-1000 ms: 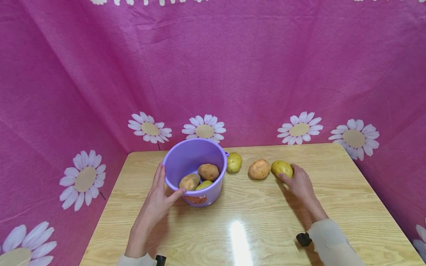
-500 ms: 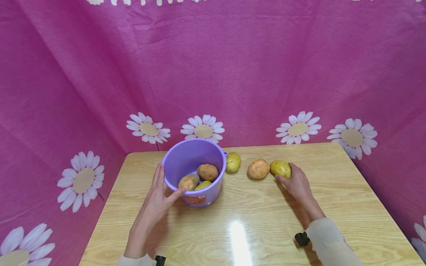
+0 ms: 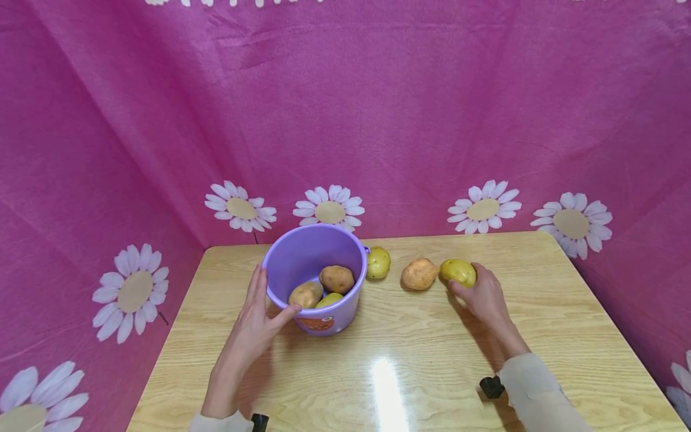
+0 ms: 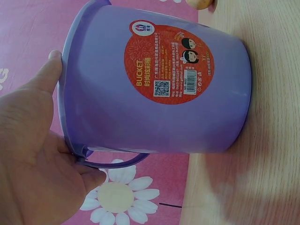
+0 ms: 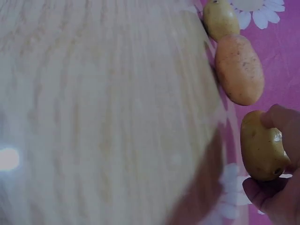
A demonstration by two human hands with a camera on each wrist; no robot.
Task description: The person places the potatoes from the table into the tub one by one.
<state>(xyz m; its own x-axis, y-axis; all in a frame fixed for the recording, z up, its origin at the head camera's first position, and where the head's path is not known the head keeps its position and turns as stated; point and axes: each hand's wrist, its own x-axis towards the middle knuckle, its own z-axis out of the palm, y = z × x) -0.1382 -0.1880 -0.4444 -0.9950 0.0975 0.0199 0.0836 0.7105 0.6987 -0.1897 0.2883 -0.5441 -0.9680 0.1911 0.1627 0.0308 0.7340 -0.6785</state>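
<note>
In the head view a purple bucket (image 3: 345, 309) stands at left-centre on the table. Inside it lie two brown potatoes (image 3: 337, 279) and a yellow-green one (image 3: 329, 300). My left hand (image 3: 254, 327) rests against the bucket's left side, fingers straight along the outside and thumb at the front rim. The left wrist view shows the bucket's orange label (image 4: 171, 65) and its handle (image 4: 119, 163) near the fingers. My right hand (image 3: 486, 297) grips a glossy yellow-green potato (image 3: 456, 272) between thumb and fingers. Whether this potato touches the table cannot be told.
A tan potato (image 3: 419, 274) lies just left of the gripped one. Another yellow-green potato (image 3: 379, 263) sits by the bucket's right side, partly hidden. The wooden table (image 3: 432, 360) meets a pink flowered cloth (image 3: 410, 120) at its back and sides.
Almost nothing differs: the right hand and the yellow-green potato in its grip shift very slightly. The left hand and the bucket keep their places.
</note>
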